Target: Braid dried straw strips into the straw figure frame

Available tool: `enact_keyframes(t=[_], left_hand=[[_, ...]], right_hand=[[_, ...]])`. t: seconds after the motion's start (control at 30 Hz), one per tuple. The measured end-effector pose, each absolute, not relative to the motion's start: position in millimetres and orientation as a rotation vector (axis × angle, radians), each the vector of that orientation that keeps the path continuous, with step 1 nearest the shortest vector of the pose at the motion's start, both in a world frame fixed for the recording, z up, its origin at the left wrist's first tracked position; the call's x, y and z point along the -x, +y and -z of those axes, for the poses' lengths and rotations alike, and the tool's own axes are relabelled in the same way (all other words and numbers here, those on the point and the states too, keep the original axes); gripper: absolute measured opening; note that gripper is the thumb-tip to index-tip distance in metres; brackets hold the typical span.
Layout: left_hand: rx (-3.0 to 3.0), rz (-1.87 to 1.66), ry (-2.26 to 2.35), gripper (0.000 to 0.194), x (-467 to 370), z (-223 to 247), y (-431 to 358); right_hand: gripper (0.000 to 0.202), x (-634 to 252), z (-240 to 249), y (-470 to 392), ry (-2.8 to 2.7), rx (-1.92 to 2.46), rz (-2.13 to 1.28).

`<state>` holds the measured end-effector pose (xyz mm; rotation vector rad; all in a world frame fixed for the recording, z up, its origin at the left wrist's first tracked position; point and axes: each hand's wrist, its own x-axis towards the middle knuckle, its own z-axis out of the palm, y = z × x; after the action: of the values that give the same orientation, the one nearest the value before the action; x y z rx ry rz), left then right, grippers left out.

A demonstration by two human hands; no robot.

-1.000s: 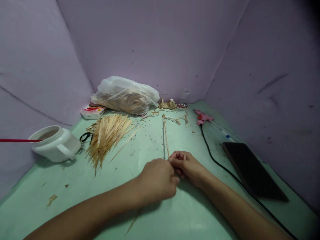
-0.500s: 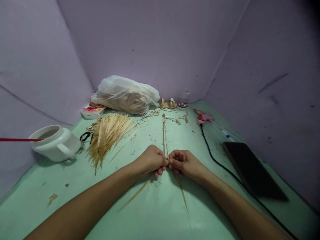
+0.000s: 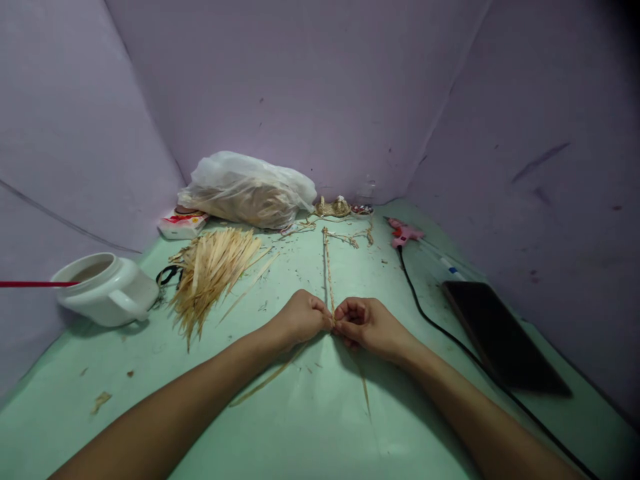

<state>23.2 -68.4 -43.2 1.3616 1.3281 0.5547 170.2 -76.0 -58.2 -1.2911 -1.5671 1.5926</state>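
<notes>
A thin braided cord of straw-coloured fibre [image 3: 329,270] runs straight down the table toward me. Its near end is pinched between the fingertips of my left hand [image 3: 306,316] and my right hand [image 3: 361,323], which meet there. Both hands are closed, and the fingers hide the exact point of the braid. Loose fibre strands trail from under them: one strand [image 3: 270,379] curves out below the left wrist, another strand [image 3: 365,393] hangs below the right hand. The far part of the cord [image 3: 350,239] bends right and lies in loose curls.
Left of the hands lies a bundle of dry fibre strips [image 3: 215,267], near a white pot [image 3: 113,293]. Behind stand a plastic bag [image 3: 250,190] and a small box [image 3: 183,227]. On the right are a pink glue gun [image 3: 405,233], its black cable [image 3: 440,327] and a dark tablet [image 3: 500,337].
My fingertips have drawn closer together at the cord's end, and the strand ends below have shifted slightly. The whole view has moved a little.
</notes>
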Motion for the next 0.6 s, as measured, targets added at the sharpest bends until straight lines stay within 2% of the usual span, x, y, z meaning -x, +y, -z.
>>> enact_keyframes(t=[0.33,0.6], left_hand=[[-1.357,-0.574,1.316,0.008,-23.3,46.2,-67.8],[-1.364,-0.565,1.322,0.010,-23.2,48.8,-68.4]], right_hand=[[0.010,-176.7,55.4,-73.8,-1.803,1.409,-1.371],[0.011,-176.8,50.8,-74.2,-1.719,1.433,-1.490]])
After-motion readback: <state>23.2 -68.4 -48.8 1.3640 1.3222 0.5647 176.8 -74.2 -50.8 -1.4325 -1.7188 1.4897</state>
